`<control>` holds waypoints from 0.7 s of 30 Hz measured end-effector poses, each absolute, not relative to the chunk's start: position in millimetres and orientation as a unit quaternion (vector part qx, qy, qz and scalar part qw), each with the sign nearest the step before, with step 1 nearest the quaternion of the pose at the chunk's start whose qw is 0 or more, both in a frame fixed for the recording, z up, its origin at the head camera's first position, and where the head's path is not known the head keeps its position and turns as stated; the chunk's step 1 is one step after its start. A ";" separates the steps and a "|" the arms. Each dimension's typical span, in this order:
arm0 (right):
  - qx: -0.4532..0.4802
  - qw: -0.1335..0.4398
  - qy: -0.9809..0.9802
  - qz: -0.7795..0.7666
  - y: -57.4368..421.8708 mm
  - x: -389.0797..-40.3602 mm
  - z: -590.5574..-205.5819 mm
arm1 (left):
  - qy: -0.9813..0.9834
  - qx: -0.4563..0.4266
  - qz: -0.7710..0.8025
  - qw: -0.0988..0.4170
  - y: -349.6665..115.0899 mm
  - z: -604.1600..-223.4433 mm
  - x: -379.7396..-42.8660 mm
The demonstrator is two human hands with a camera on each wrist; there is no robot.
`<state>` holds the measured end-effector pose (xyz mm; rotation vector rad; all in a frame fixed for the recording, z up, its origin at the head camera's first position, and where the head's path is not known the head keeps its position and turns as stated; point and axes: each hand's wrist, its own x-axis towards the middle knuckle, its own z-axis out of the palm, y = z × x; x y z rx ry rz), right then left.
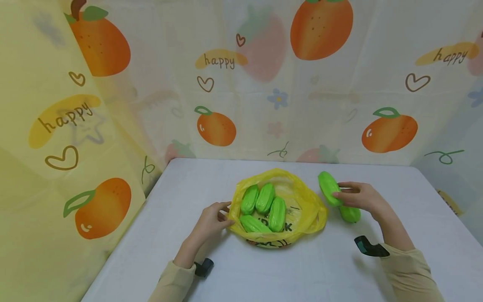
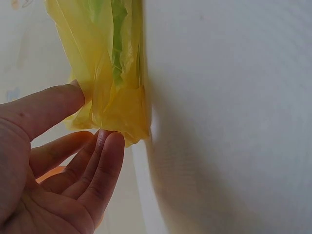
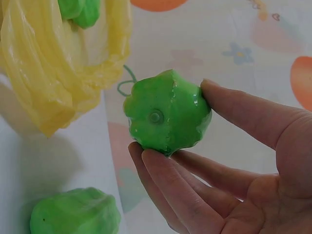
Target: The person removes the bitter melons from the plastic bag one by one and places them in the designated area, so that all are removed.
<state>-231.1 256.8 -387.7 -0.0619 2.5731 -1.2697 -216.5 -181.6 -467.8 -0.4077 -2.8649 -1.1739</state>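
The work in hand looks like filling the bag (image 1: pixel 316 212) with gourds, and the step seems to be the carry of one more across from the right. The bag sits on the tabletop (image 1: pixel 302 272) with its mouth spread wide, and four gourds (image 1: pixel 278 214) lie inside: three side by side, lengthwise, and one slanting along the near left edge.

The right hand (image 1: pixel 360 197) grips the held gourd (image 1: pixel 328 187), thumb on one side and fingers on the other; the right wrist view shows its ribbed end, with a small nub in the middle, facing the camera. It appears to be clear of the tabletop, just to the right of the bag. The spare gourd (image 1: pixel 350 214) lies on the tabletop, partly under that hand in the head view.

The left hand (image 1: pixel 211 220) holds the bag's left edge lightly, thumb to one side and fingertips to the other, seemingly to steady it.

The next move probably calls for bringing the held gourd left over the rim, lowering it into the bare right part of the bag and letting go there, while the left hand keeps the thin plastic from folding in. The spare gourd would then remain to be fetched.
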 end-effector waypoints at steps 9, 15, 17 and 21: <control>-0.019 0.128 0.899 -0.418 271.8 -226.8 -388.3 | -0.917 -0.131 -0.376 0.010 -182.1 -468.5 -216.9; -0.017 0.117 0.902 -0.415 281.3 -223.5 -389.3 | -0.917 -0.131 -0.377 0.009 -182.1 -468.2 -216.1; -0.014 0.115 0.904 -0.411 284.2 -222.1 -389.1 | -0.917 -0.131 -0.377 0.010 -182.0 -467.9 -215.9; -0.004 0.118 0.907 -0.404 290.6 -219.1 -388.2 | -0.916 -0.132 -0.379 0.011 -181.6 -467.1 -215.3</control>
